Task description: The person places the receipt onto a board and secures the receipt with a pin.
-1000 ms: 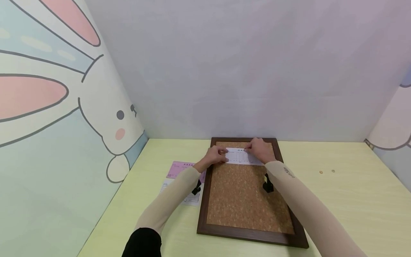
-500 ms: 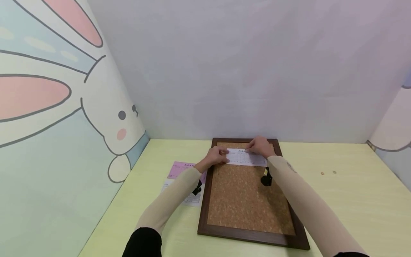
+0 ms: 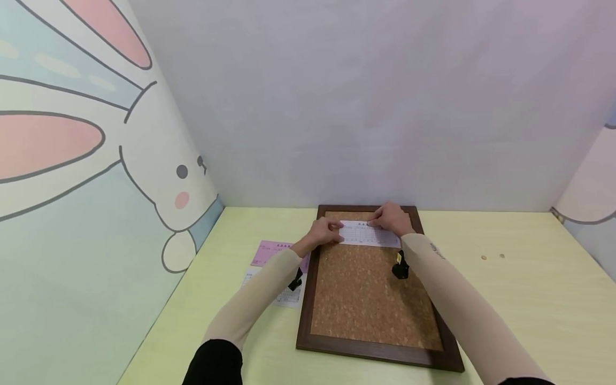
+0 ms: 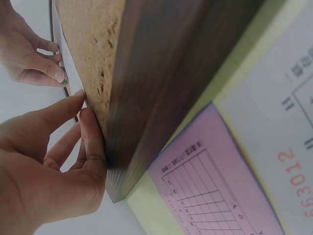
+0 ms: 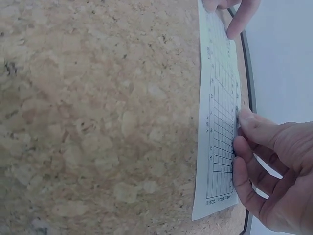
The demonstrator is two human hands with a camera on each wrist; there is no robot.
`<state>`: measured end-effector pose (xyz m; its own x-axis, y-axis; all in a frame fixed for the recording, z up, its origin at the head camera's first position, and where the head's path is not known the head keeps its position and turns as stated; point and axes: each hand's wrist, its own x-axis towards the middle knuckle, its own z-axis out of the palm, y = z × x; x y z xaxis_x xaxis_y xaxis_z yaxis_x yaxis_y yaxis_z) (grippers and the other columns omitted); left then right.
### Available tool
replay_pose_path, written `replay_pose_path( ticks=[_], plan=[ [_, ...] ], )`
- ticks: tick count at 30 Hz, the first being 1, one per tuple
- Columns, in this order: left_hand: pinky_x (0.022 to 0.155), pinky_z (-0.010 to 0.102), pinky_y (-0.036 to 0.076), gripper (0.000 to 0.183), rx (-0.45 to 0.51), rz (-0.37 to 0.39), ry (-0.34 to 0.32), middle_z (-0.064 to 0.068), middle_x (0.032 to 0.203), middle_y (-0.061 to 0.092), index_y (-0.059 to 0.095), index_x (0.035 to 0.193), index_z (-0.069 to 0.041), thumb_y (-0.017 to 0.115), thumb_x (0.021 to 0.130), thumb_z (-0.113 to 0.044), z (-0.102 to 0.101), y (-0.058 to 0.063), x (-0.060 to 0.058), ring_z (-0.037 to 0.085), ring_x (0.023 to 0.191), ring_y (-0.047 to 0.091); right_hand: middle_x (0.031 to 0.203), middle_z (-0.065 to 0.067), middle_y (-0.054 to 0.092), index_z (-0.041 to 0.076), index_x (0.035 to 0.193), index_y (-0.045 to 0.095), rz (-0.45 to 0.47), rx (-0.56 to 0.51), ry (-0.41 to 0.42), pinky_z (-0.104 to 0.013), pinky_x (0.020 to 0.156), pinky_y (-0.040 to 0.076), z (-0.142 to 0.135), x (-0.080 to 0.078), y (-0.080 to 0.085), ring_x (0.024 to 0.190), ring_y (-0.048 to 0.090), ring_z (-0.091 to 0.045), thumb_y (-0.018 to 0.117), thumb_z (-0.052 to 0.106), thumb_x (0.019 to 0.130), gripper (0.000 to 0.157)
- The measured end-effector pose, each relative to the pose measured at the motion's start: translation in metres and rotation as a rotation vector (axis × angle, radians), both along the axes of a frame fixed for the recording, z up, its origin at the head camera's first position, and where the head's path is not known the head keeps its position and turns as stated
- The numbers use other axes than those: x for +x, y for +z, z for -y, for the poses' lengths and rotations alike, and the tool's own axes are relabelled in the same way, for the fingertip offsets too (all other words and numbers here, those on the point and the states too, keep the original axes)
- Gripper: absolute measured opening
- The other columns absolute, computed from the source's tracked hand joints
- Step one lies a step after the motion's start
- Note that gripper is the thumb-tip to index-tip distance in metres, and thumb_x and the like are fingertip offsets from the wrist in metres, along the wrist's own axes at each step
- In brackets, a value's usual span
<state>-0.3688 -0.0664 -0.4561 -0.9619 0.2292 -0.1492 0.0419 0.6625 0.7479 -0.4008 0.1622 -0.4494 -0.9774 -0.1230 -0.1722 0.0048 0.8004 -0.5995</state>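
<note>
Slip [image 3: 363, 239] under two hands at the top of a board

The slip, white with a printed grid, lies crosswise on the cork [image 3: 366, 299] of the board, close below the top edge of its brown frame [image 3: 380, 351]. The left hand [image 3: 323, 232] is unclenched, its thumb and a finger set apart and pressing on the slip's left end. The right hand [image 3: 392, 218] pinches a small green bit [image 4: 64, 82] at the slip's upper edge, to the right of the left hand; most of this bit is hidden by the fingers, so its shape cannot be told.

Left of the board, on the pale yellow tabletop [image 3: 529, 299], lie a pink slip [image 3: 269, 252] and, nearer the person, a white sheet [image 3: 286, 299]. Both are partly covered by the left sleeve [image 3: 260, 299]; the left wrist view shows red digits on the sheet. Right of the board, well apart from it, two small discs [image 3: 484, 258] sit near each other. Behind is a plain grey wall [image 3: 366, 107]; a cartoon rabbit [image 3: 159, 187] fills the wall on the left.
</note>
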Motion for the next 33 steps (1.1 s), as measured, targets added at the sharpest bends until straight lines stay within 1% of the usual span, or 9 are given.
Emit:
replay_pose_path(
  ticks=[2, 8, 13, 15, 18, 21, 24, 29, 33],
  plan=[
    [0.061, 0.020, 0.045, 0.040, -0.001, -0.003, -0.001, 0.018, 0.113, 0.065, 0.071, 0.127, -0.005, 0.078, 0.089, -0.011, -0.001, 0.001, 0.000, 0.016, 0.079, 0.052, 0.110, -0.015, 0.076, 0.004, 0.109, 0.079, -0.001, -0.004, 0.004, -0.027, 0.066, 0.044, 0.000, 0.000, 0.000, 0.081, 0.061, -0.017, 0.075, 0.020, 0.094, 0.022],
    [0.063, 0.021, 0.044, 0.040, -0.004, -0.011, -0.012, 0.017, 0.114, 0.065, 0.071, 0.127, -0.004, 0.078, 0.088, -0.012, -0.002, 0.000, 0.000, 0.017, 0.083, 0.051, 0.104, -0.014, 0.077, 0.003, 0.106, 0.080, -0.001, 0.002, 0.010, -0.026, 0.065, 0.045, 0.000, 0.001, 0.000, 0.078, 0.063, -0.016, 0.074, 0.018, 0.095, 0.019],
    [0.069, 0.023, 0.043, 0.040, -0.014, -0.017, -0.016, 0.018, 0.117, 0.065, 0.071, 0.126, -0.005, 0.079, 0.088, -0.013, -0.001, 0.002, 0.001, 0.019, 0.089, 0.050, 0.100, -0.012, 0.077, 0.004, 0.102, 0.080, -0.013, 0.011, 0.025, -0.027, 0.065, 0.046, 0.001, 0.002, 0.000, 0.078, 0.061, -0.017, 0.074, 0.017, 0.095, 0.016],
    [0.071, 0.024, 0.043, 0.039, -0.021, -0.016, -0.014, 0.017, 0.119, 0.066, 0.071, 0.126, -0.006, 0.079, 0.088, -0.014, -0.001, 0.002, 0.001, 0.020, 0.092, 0.050, 0.100, -0.012, 0.077, 0.004, 0.100, 0.080, -0.022, 0.015, 0.038, -0.029, 0.067, 0.046, 0.002, 0.003, 0.000, 0.079, 0.061, -0.018, 0.073, 0.016, 0.095, 0.015],
    [0.072, 0.025, 0.043, 0.039, -0.021, -0.007, -0.010, 0.017, 0.120, 0.065, 0.071, 0.127, -0.006, 0.078, 0.089, -0.014, -0.002, 0.002, 0.001, 0.020, 0.093, 0.050, 0.102, -0.013, 0.077, 0.005, 0.100, 0.080, -0.049, 0.056, 0.088, -0.034, 0.071, 0.050, 0.001, 0.002, 0.000, 0.082, 0.063, -0.020, 0.071, 0.016, 0.096, 0.015],
    [0.069, 0.023, 0.043, 0.040, -0.011, 0.000, -0.015, 0.018, 0.118, 0.066, 0.071, 0.127, -0.005, 0.079, 0.089, -0.012, -0.003, 0.000, 0.001, 0.020, 0.091, 0.051, 0.111, -0.015, 0.076, 0.004, 0.106, 0.079, -0.068, 0.114, 0.160, -0.040, 0.079, 0.054, -0.003, 0.002, -0.003, 0.091, 0.067, -0.024, 0.067, 0.015, 0.098, 0.018],
    [0.065, 0.021, 0.043, 0.040, -0.006, 0.000, -0.022, 0.019, 0.116, 0.066, 0.071, 0.127, -0.004, 0.079, 0.088, -0.011, -0.004, -0.001, 0.000, 0.018, 0.087, 0.052, 0.124, -0.020, 0.071, 0.002, 0.117, 0.076, -0.075, 0.164, 0.229, -0.044, 0.084, 0.055, -0.010, 0.003, -0.003, 0.103, 0.068, -0.030, 0.061, 0.011, 0.099, 0.025],
    [0.062, 0.020, 0.043, 0.040, -0.001, -0.001, -0.012, 0.019, 0.114, 0.066, 0.070, 0.127, -0.004, 0.078, 0.088, -0.010, -0.002, 0.001, -0.001, 0.017, 0.081, 0.053, 0.141, -0.022, 0.060, 0.004, 0.133, 0.067, -0.080, 0.228, 0.322, -0.047, 0.095, 0.052, -0.013, 0.007, -0.003, 0.126, 0.061, -0.037, 0.054, 0.005, 0.101, 0.035],
    [0.062, 0.021, 0.043, 0.041, 0.014, 0.010, -0.007, 0.019, 0.114, 0.065, 0.070, 0.128, -0.004, 0.078, 0.088, -0.010, 0.000, 0.002, -0.001, 0.017, 0.081, 0.053, 0.144, -0.018, 0.059, 0.007, 0.138, 0.063, -0.122, 0.312, 0.365, -0.052, 0.104, 0.050, -0.012, 0.010, -0.005, 0.133, 0.057, -0.038, 0.054, 0.009, 0.104, 0.036]
  ],
)
